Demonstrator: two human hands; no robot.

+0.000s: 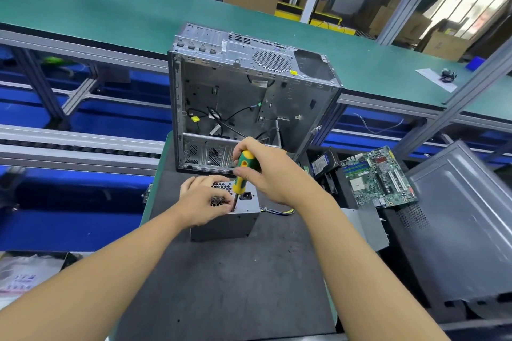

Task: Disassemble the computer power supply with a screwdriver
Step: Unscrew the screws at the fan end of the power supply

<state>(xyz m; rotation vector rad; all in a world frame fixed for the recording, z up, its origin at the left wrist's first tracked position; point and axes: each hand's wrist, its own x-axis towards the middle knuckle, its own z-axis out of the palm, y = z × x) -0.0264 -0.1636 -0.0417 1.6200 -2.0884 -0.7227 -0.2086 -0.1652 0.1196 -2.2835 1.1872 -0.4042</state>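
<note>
A grey metal power supply [225,223] stands on the dark mat in front of me, its perforated vent face and black power socket turned up. My right hand [263,170] grips the green-and-yellow handle of a screwdriver [241,174], held nearly upright. The screwdriver's tip meets the unit's top face near the front edge. My left hand [203,199] lies over the left part of that vent face, with fingertips curled close around the shaft at the tip. Coloured wires trail out behind the unit on the right.
An empty open computer case [249,97] stands just behind the power supply. A motherboard [379,177] and a black drive lie to the right, beside grey case panels [457,227]. A green conveyor bench [110,14] runs across the back. Plastic bags sit at the lower left.
</note>
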